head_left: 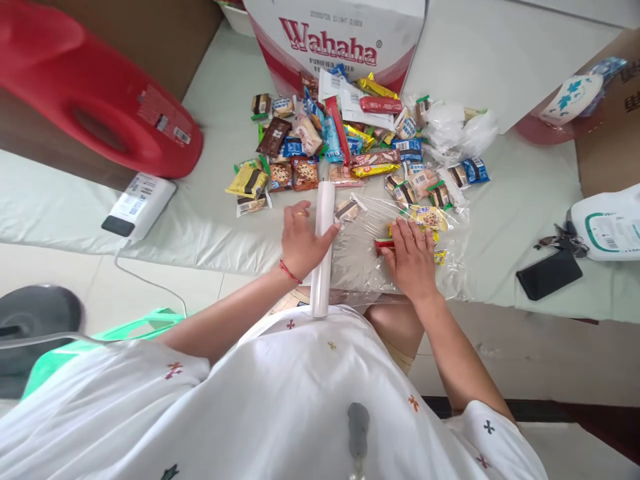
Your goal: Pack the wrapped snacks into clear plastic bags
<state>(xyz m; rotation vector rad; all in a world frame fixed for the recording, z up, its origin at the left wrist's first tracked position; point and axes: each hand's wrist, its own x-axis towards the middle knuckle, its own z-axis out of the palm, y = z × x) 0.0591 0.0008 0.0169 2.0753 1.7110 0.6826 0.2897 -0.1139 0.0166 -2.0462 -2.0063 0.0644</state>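
Observation:
My left hand [303, 240] is at a roll of clear plastic wrap [324, 267], its thumb across the roll and its fingers along the left side. From the roll, a sheet of clear film [355, 257] stretches right across the table. My right hand [414, 260] lies flat, fingers extended, pressing on the film over a small red-wrapped snack [384, 245] and some yellow packets partly hidden beneath it. A yellow cookie packet [429, 217] shows just beyond my right fingertips. A small wrapped biscuit [349, 210] sits right beside the roll.
A heap of wrapped snacks [345, 137] lies before a Wahaha carton [340, 40]. A crumpled white plastic bag [460, 130] is right of the heap. Red jug [125, 100] and white power device [140, 207] stand left; black phone [550, 274], keys and white bottle [610, 223] are right.

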